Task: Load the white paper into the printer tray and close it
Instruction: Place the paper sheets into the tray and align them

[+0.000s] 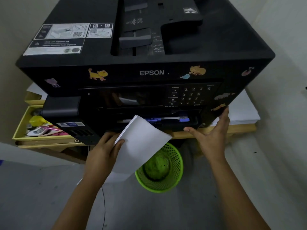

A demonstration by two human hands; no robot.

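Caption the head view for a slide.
Left hand holds a white paper stack at the black Epson printer tray slot; open right hand braces its corner, green mesh bin below.

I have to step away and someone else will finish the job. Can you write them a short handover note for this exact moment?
Left hand: grips the white paper by its left edge, the sheets bending, top corner at the printer's front opening.
Right hand: open, fingers spread against the printer's lower right front, holding nothing.
Done: paper brought up to the printer tray; its blue guides are visible inside the slot.
Left: slide the paper fully in and flat, then close the tray.
Note: a green wastebasket sits on the floor directly below.
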